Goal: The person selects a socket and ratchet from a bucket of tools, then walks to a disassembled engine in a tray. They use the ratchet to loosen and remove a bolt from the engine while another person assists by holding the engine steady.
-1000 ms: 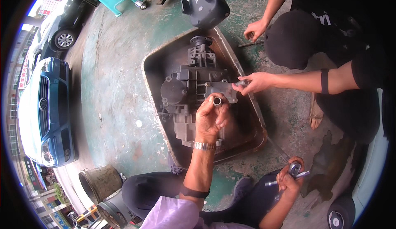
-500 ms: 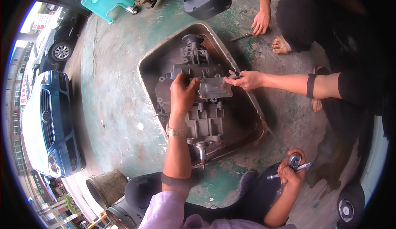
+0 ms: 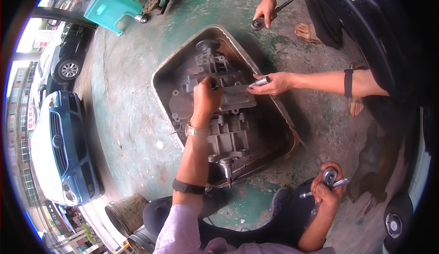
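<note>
A grey metal gearbox (image 3: 231,137) lies in a rusty-rimmed metal pan (image 3: 287,116) on the floor. Over its middle, beside a flat cover (image 3: 235,99), my left hand (image 3: 206,100) is closed; a small dark round thing shows at the fingers, too hidden to name. My right hand (image 3: 327,192), at the lower right, grips a ratchet wrench (image 3: 329,176) along with a shiny metal rod-like piece (image 3: 342,183). From the right, a co-worker's hand (image 3: 279,83) holds a silver socket (image 3: 261,81) at the cover's edge. That person's other hand (image 3: 266,9) holds another ratchet (image 3: 258,24) above the floor.
A teal plastic stool (image 3: 107,7) stands at the upper left, with a metal cylinder (image 3: 141,18) beside it. Buckets (image 3: 125,213) are at the lower left. A blue car (image 3: 68,148) is parked on the left. A dark labelled object (image 3: 361,7) fills the upper right.
My left hand's fingers have curled further over the gearbox. The co-worker's far hand has lifted the ratchet off the floor, and their near hand has turned the socket. My right hand keeps its grip.
</note>
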`<state>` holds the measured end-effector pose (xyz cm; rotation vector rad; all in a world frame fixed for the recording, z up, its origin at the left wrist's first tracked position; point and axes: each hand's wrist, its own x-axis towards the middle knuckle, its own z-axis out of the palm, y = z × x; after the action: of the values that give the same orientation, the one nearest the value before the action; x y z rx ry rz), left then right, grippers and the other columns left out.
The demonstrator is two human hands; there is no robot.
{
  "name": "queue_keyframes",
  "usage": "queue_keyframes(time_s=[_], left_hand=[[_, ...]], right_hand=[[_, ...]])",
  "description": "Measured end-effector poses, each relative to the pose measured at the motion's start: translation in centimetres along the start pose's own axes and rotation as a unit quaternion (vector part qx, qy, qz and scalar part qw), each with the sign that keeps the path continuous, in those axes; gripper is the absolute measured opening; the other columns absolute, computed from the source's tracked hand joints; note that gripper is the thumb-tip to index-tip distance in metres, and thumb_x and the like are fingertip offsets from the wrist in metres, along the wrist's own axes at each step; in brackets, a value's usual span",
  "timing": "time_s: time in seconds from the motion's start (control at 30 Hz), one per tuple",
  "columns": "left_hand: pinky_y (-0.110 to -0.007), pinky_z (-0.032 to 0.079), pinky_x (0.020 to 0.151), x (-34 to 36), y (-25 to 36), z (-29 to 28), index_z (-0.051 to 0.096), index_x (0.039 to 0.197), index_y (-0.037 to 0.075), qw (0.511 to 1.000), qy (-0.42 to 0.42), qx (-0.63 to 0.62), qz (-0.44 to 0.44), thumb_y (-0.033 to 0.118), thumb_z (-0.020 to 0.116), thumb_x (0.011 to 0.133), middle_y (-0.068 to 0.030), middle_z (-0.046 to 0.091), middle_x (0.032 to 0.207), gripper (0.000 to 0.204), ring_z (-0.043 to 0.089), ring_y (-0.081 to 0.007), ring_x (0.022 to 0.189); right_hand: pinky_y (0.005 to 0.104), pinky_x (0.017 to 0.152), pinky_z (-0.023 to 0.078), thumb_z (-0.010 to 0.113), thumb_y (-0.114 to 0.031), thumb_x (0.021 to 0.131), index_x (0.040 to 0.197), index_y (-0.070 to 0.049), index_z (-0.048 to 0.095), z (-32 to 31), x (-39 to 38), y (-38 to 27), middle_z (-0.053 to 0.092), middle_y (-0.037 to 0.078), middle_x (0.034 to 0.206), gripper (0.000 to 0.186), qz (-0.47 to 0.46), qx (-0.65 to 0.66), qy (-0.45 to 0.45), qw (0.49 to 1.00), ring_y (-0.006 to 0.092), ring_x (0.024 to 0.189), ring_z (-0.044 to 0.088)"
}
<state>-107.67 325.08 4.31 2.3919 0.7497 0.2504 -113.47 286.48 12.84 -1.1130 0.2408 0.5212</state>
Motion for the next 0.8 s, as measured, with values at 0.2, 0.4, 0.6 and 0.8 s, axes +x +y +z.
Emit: queue_keyframes(time_s=[0.2,0.4,0.6,0.8], left_hand=[[-0.048,0.049,0.077,-0.3,-0.4,0.2,0.064,0.088,-0.004,0.996,-0.012,0.056,0.072,0.006,0.066,0.074,-0.0258,0.064,0.088,0.017,0.062,-0.0443,0.087],[-0.049,0.049,0.074,0.0,-0.5,0.1,0.060,0.081,-0.003,0.982,-0.088,0.115,0.120,0.006,0.067,0.075,-0.0245,0.063,0.088,0.014,0.061,-0.0449,0.086],[-0.048,0.049,0.072,-0.3,-0.5,0.9,0.059,0.081,-0.004,0.991,-0.062,0.078,0.087,0.007,0.069,0.074,-0.0259,0.063,0.085,0.016,0.061,-0.0444,0.085],[-0.045,0.049,0.070,1.4,-1.0,-0.6,0.061,0.084,-0.005,0.971,-0.163,0.052,0.167,0.005,0.067,0.073,-0.0268,0.061,0.080,0.016,0.060,-0.0447,0.085]], right_hand=[[0.0206,0.040,0.034,0.075,-0.007,0.073,0.112,0.000,0.047,-0.2,0.2,0.0,0.054,0.006,0.061,0.049,-0.008,0.001,-0.017,1.000,0.0072,0.042,0.042],[0.0211,0.040,0.033,0.076,-0.010,0.075,0.112,0.001,0.047,0.0,0.3,-0.1,0.053,0.005,0.060,0.049,-0.013,-0.005,-0.014,1.000,0.0072,0.042,0.042],[0.0212,0.040,0.033,0.076,-0.010,0.076,0.112,0.002,0.048,0.1,0.3,-0.2,0.052,0.004,0.058,0.047,-0.029,0.001,-0.016,0.999,0.0067,0.041,0.041],[0.0216,0.040,0.033,0.075,-0.010,0.076,0.112,0.002,0.048,0.0,0.3,-0.2,0.053,0.004,0.058,0.046,-0.030,0.002,-0.011,0.999,0.0062,0.041,0.040]])
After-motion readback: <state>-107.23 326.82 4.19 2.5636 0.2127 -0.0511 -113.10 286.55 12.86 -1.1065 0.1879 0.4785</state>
